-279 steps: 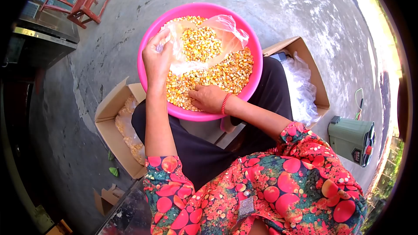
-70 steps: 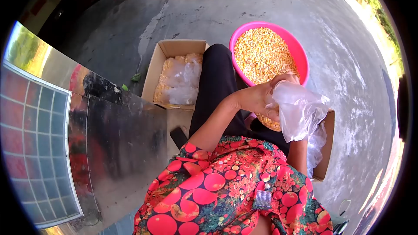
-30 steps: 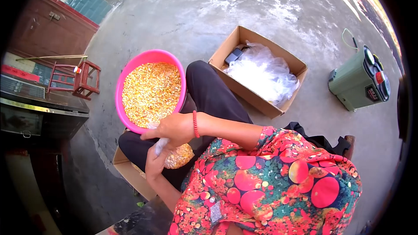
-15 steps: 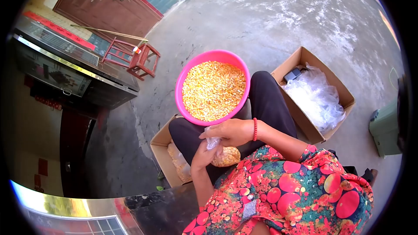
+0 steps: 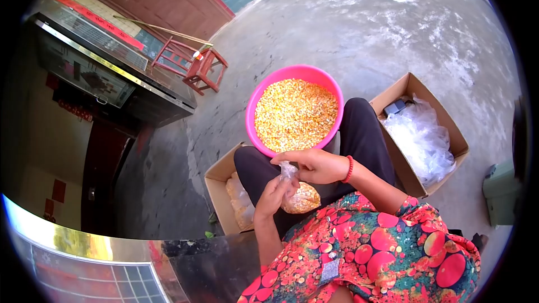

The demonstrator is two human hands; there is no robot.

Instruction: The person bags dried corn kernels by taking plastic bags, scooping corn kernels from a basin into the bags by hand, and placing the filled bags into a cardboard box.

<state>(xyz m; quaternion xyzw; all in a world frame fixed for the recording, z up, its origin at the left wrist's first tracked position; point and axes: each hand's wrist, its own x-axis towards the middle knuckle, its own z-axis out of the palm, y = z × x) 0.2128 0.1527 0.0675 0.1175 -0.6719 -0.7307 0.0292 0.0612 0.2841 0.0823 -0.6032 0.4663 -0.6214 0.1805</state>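
Observation:
A clear plastic bag of corn kernels (image 5: 301, 198) hangs over my lap, its neck twisted and gathered. My left hand (image 5: 273, 195) is closed round the bag's neck from below. My right hand (image 5: 318, 165), with a red bead bracelet at the wrist, has its fingers at the top of the same neck; what its fingertips pinch is partly hidden. Just beyond both hands stands the pink basin (image 5: 253, 98), filled with loose yellow corn kernels (image 5: 296, 114).
A cardboard box (image 5: 403, 177) with clear plastic bags (image 5: 422, 143) and a dark block is at my right. Left of my knee, another box (image 5: 219, 191) holds bagged corn. A red chair (image 5: 203, 70), a metal cabinet and a green container (image 5: 498, 193) stand farther out.
The bag is now filled and off the basin, its neck gathered in my hands. Over the last second my fingers shifted slightly at the neck, and the view turned left.

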